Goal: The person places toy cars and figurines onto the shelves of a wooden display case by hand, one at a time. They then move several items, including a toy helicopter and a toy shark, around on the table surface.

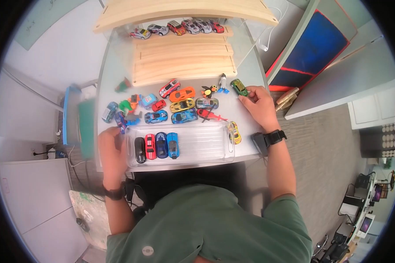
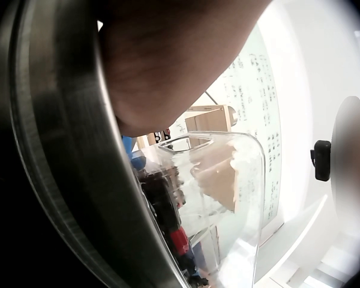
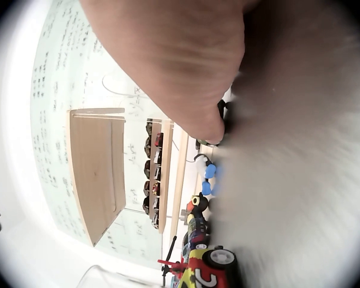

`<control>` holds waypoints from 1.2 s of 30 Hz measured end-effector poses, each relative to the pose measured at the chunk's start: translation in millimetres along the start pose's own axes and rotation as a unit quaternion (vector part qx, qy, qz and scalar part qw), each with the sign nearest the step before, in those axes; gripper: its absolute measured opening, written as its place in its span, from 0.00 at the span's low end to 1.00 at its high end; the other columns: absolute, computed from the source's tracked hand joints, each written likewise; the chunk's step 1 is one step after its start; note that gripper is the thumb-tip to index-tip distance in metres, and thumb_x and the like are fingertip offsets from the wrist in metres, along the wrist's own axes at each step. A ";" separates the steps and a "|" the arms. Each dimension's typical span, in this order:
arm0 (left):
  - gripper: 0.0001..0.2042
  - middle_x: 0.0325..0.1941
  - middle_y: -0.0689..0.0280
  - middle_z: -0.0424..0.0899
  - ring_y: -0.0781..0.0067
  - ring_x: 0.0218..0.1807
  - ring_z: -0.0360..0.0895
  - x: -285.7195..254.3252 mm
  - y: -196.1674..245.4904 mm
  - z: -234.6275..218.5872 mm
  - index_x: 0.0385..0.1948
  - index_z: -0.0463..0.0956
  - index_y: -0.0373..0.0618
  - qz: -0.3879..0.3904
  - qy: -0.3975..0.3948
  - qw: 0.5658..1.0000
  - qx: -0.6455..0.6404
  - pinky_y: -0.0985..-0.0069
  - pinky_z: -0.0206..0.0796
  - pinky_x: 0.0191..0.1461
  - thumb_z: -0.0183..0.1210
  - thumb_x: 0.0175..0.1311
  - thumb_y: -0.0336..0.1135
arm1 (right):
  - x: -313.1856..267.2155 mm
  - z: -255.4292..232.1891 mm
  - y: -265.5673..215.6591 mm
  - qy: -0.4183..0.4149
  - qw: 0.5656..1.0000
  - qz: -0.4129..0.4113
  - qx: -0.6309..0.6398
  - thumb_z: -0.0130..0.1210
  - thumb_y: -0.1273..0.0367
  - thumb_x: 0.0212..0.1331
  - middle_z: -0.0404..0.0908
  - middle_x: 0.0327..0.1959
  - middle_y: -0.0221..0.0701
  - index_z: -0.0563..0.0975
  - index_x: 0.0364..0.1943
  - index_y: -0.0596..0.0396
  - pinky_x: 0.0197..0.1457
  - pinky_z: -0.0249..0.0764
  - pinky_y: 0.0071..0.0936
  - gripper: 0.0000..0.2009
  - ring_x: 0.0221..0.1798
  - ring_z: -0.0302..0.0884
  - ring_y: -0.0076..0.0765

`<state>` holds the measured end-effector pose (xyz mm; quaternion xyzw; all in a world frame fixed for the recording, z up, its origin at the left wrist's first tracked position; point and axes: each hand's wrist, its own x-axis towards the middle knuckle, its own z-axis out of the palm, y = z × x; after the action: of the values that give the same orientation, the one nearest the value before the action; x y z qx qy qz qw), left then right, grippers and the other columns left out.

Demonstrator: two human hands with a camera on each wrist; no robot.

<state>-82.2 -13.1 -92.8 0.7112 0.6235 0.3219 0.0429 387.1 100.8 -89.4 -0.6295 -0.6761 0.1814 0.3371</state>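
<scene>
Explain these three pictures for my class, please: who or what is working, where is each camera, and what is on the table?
There is no machine here: a person works with a bare left hand and right hand. The wide picture comes from a camera worn on the head, looking down. The other two come from cameras worn on each wrist, so a hand looms large and the room looks turned.

On the table are loose toy cars, a red helicopter and other small toys. A clear tray holds a black car, a red car and two blue cars. Behind stands a stepped wooden shelf.

The right hand holds a green car; the left is beside the tray, possibly touching it.
</scene>
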 end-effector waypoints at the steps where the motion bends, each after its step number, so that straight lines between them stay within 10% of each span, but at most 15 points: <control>1: 0.20 0.58 0.52 0.81 0.45 0.61 0.76 0.1 -0.2 -0.4 0.57 0.77 0.41 0.000 -0.001 1.000 0.000 0.56 0.68 0.66 0.65 0.61 0.21 | 0.1 0.3 -0.2 0.002 1.000 -0.006 -0.009 0.75 0.66 0.58 0.79 0.36 0.32 0.86 0.48 0.55 0.44 0.77 0.32 0.16 0.37 0.77 0.34; 36: 0.21 0.57 0.51 0.81 0.42 0.60 0.76 0.5 -3.6 2.0 0.55 0.76 0.41 -0.003 0.004 1.000 -0.012 0.53 0.67 0.67 0.68 0.58 0.20 | -0.7 3.2 -1.4 0.015 1.000 0.002 -0.013 0.74 0.67 0.58 0.80 0.36 0.32 0.86 0.45 0.56 0.43 0.77 0.32 0.14 0.37 0.77 0.34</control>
<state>-84.2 -11.2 -95.8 0.7075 0.6221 0.3316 0.0500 383.8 100.5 -90.9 -0.6384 -0.6717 0.1634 0.3386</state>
